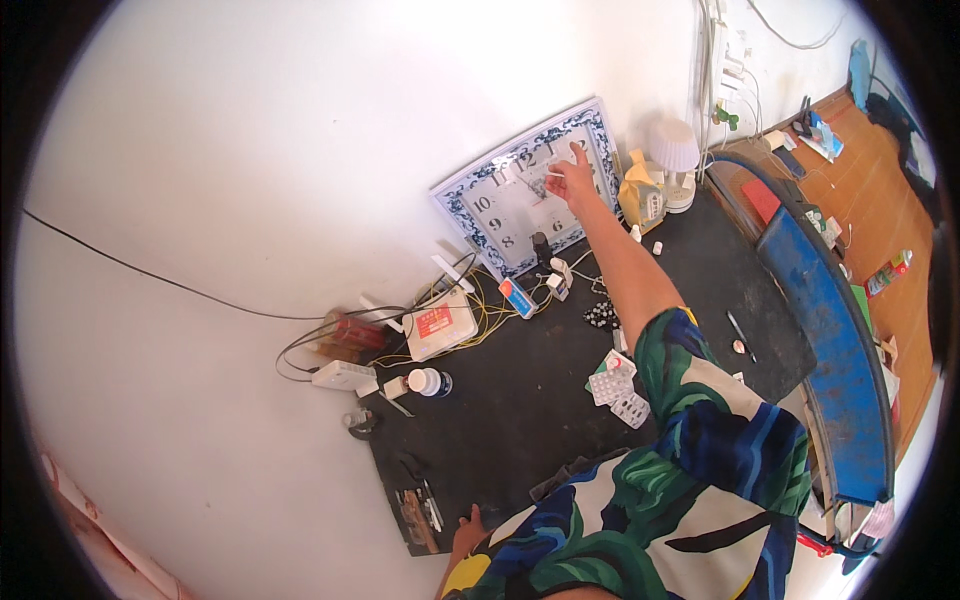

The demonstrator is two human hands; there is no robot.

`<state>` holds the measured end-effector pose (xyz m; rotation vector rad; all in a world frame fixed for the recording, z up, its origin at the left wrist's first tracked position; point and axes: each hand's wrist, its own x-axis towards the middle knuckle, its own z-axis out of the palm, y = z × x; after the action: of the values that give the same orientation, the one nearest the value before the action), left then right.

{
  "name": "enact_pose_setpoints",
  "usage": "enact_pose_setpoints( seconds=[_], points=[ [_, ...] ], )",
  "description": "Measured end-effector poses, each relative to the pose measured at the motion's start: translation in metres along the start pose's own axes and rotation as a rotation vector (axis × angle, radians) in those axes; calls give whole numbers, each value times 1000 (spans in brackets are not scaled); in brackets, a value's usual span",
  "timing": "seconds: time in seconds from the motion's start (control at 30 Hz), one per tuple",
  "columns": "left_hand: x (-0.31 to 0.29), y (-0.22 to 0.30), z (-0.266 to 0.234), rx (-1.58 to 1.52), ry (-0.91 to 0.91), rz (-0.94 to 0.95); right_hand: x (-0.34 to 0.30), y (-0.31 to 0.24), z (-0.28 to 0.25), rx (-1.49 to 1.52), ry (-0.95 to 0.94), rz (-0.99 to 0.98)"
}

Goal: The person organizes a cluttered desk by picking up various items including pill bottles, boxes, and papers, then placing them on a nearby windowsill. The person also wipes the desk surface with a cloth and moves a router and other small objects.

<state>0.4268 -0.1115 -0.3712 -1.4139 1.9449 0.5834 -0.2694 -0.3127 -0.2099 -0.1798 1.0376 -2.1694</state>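
Observation:
A rectangular wall clock with a blue-and-white patterned frame leans against the wall at the back of a black table. My right arm is stretched far forward, and my right hand is over the right half of the clock face. Its fingers are apart, one pointing up, with nothing seen in them; I cannot tell whether they touch the clock. Down at the table's near left edge, my left hand rests with its fingers apart and holds nothing visible. Close beside it lie several pens and slim tools.
A white router trails cables left of the clock, near a white-capped bottle. Pill blister packs lie beneath my right arm. Farther right stand a yellow bag and a lamp. A blue curved panel borders the table's right side.

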Motion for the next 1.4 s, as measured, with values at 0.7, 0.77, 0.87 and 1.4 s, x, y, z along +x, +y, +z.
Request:
enact_pose_setpoints(
  seconds=[0.7,0.77,0.87,1.4],
  points=[
    [-4,7,-15,-51,-57,-24,-3,28,-45,12,65,86],
    [-6,10,-18,-29,-45,-2,-4,39,-56,38,109,74],
    [-5,7,-13,-31,-25,2,-13,53,-62,85,233,66],
    [-14,38,-37,-12,-69,-13,-9,71,-81,19,314,78]
  ],
)
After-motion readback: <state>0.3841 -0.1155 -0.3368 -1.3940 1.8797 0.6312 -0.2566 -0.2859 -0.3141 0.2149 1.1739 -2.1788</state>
